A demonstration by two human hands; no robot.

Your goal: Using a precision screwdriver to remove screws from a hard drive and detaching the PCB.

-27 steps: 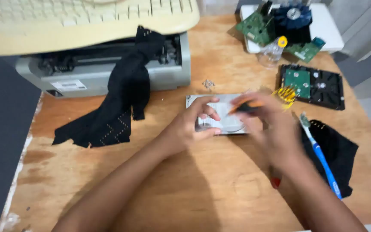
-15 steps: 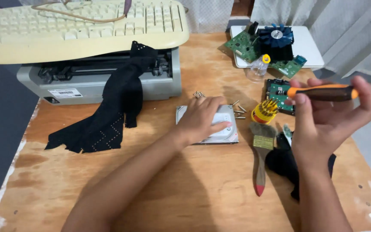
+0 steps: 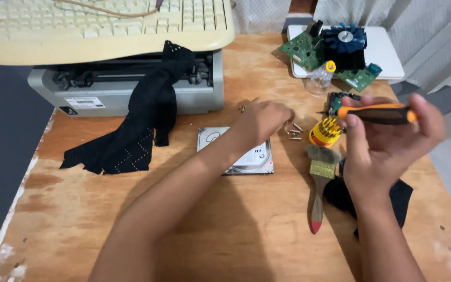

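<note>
Screwdriver in right hand

- Your view is evenly and fairly brightly lit by soft, warm indoor light; no hard glare on the wooden desk.
- Shadows are soft: a broad, diffuse one lies on the desk under your left forearm, and a smaller one beneath the right hand.
- The hard drive cover gives a mild sheen, not blown out.
- Focus holds across the middle; the screwdriver reads crisp.
- The keyboard at the top bows slightly from wide-angle distortion.
- The left edge falls dark.
</note>
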